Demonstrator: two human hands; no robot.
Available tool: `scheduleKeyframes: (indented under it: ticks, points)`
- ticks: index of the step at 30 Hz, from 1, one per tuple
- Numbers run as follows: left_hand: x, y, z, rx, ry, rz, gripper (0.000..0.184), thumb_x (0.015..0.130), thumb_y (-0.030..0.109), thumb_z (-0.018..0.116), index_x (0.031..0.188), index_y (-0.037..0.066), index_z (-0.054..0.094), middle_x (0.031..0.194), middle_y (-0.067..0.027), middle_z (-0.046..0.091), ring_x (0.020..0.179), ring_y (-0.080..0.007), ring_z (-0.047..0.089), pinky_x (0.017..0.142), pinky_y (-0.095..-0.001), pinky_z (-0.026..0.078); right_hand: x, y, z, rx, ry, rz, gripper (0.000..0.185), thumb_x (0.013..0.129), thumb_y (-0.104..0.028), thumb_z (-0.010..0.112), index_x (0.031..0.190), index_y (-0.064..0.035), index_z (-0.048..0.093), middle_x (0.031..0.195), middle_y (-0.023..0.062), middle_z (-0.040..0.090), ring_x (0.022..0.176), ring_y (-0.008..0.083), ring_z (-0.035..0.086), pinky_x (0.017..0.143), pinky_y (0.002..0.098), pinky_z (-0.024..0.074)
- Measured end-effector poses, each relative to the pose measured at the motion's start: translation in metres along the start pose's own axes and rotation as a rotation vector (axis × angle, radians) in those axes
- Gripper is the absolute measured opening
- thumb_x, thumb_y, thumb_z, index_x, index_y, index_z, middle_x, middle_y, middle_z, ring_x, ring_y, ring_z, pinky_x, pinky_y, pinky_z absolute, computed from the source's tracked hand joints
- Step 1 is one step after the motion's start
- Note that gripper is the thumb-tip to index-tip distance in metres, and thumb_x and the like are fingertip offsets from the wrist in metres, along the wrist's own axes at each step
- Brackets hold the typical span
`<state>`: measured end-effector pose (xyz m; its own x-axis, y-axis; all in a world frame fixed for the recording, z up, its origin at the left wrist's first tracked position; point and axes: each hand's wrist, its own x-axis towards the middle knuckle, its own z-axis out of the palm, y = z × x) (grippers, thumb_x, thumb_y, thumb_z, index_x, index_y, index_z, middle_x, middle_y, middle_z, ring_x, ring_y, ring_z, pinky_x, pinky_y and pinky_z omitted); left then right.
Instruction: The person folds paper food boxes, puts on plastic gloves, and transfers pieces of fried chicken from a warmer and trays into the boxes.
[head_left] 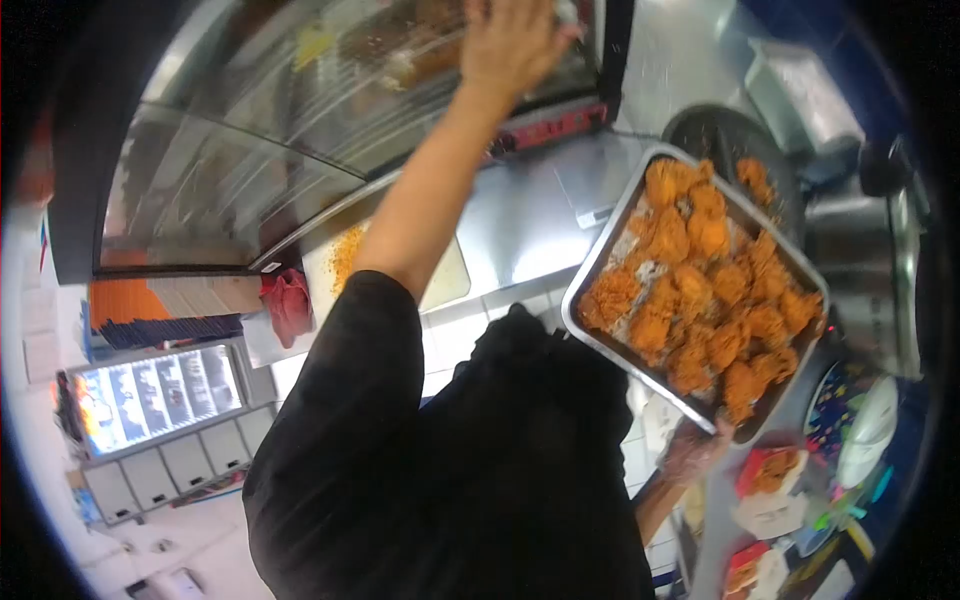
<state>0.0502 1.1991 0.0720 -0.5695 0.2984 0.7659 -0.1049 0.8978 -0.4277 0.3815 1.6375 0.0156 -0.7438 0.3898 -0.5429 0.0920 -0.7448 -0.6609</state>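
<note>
My right hand [695, 450] grips the near corner of a metal tray [640, 372]. Pieces of fried chicken [690, 290] fill the tray, golden and craggy, and it tilts in front of my right side. My left arm reaches up and away to a glass-fronted display cabinet [230, 170]. There my left hand [510, 45] lies against the upper glass with fingers stretched out, the fingertips cut off by the frame. Blurred food shows behind the glass.
A dark round pan [712, 122] with a chicken piece sits beyond the tray. Red boxes of chicken [770, 470] stand at lower right. Below the cabinet lie a cutting board with orange crumbs [450, 275], a red cloth [288, 305] and stacked cartons [205, 297].
</note>
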Motion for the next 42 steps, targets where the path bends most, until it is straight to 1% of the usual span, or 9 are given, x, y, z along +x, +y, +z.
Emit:
scheduleKeyframes:
  ticks: [2,4,11,17,25,27,31,36,42]
  points:
    - [-0.010,-0.013,-0.004,-0.054,-0.156,-0.082,0.075,0.101,0.052,0.045,0.158,0.006,0.028,0.166,-0.0143,0.021,0.155,-0.0289,0.013,0.123,-0.0557,0.006,-0.005,0.004,0.014,-0.175,0.081,-0.121,0.052,0.084,-0.014,0.059,0.131,0.0052,0.051,0.130,0.0157,0.058,0.117,0.0264,0.058,0.101,0.0377,0.0500]
    - [-0.017,-0.021,-0.021,0.324,-0.235,-0.092,0.076,0.097,0.059,0.048,0.150,0.005,0.043,0.160,-0.0134,0.034,0.152,-0.0348,0.021,0.119,-0.0626,0.001,-0.005,0.004,0.015,-0.110,0.057,-0.099,0.055,0.083,-0.015,0.059,0.134,0.0035,0.050,0.132,0.0148,0.057,0.119,0.0268,0.057,0.102,0.0394,0.0493]
    - [-0.075,-0.035,-0.068,-0.142,0.104,-0.554,0.073,0.101,0.045,0.048,0.156,0.000,0.029,0.164,-0.0219,0.021,0.154,-0.0386,0.005,0.113,-0.0657,-0.015,-0.007,-0.007,0.012,0.055,-0.110,0.007,0.061,0.082,-0.018,0.061,0.139,-0.0029,0.049,0.137,0.0108,0.057,0.125,0.0271,0.055,0.107,0.0446,0.0455]
    - [-0.048,-0.015,-0.098,0.317,-0.556,0.309,0.055,0.100,0.031,0.051,0.147,0.003,0.048,0.158,-0.0136,0.038,0.152,-0.0312,0.020,0.121,-0.0606,0.001,-0.001,-0.009,-0.005,0.134,-0.152,0.114,0.057,0.086,-0.016,0.062,0.139,-0.0002,0.049,0.134,0.0140,0.058,0.122,0.0287,0.058,0.104,0.0435,0.0499]
    - [-0.133,-0.062,-0.151,0.276,-0.615,0.580,0.045,0.091,0.022,0.054,0.133,0.005,0.061,0.146,-0.0169,0.051,0.143,-0.0306,0.041,0.122,-0.0542,0.019,-0.012,0.005,0.007,0.123,-0.062,-0.001,0.062,0.083,-0.014,0.070,0.138,0.0024,0.047,0.132,0.0156,0.060,0.116,0.0304,0.062,0.103,0.0439,0.0515]
    - [-0.158,-0.020,-0.199,-0.155,-0.490,0.330,0.040,0.086,0.019,0.064,0.125,0.007,0.064,0.142,-0.0162,0.054,0.138,-0.0314,0.045,0.115,-0.0547,0.030,-0.018,0.009,0.013,0.114,-0.082,-0.013,0.061,0.084,-0.015,0.069,0.138,0.0021,0.048,0.131,0.0152,0.060,0.116,0.0295,0.062,0.102,0.0425,0.0519]
    - [-0.206,0.100,-0.296,-1.073,-1.198,-0.667,0.034,0.102,0.031,0.054,0.102,-0.001,0.065,0.087,-0.0167,0.068,0.072,-0.0331,0.066,0.069,-0.0405,0.053,-0.026,0.008,0.012,0.202,-0.166,0.016,0.061,0.086,-0.011,0.063,0.142,0.0040,0.042,0.136,0.0193,0.056,0.121,0.0321,0.059,0.100,0.0406,0.0564]
    - [-0.213,0.202,-0.343,-1.922,-0.685,-1.124,0.038,0.108,0.035,0.044,0.122,0.001,0.051,0.103,-0.0102,0.065,0.084,-0.0157,0.066,0.071,-0.0322,0.052,-0.003,0.029,-0.006,0.234,-0.276,0.069,0.056,0.083,-0.020,0.063,0.133,0.0009,0.050,0.127,0.0141,0.061,0.117,0.0268,0.061,0.103,0.0395,0.0506]
    - [-0.148,0.211,-0.341,-1.797,-0.312,-1.370,0.027,0.106,0.028,0.053,0.115,0.004,0.046,0.099,-0.0084,0.060,0.081,-0.0169,0.065,0.069,-0.0301,0.054,-0.014,0.050,0.047,0.441,-0.326,0.141,0.054,0.081,-0.013,0.062,0.131,0.0020,0.050,0.128,0.0143,0.059,0.120,0.0276,0.057,0.110,0.0424,0.0443]
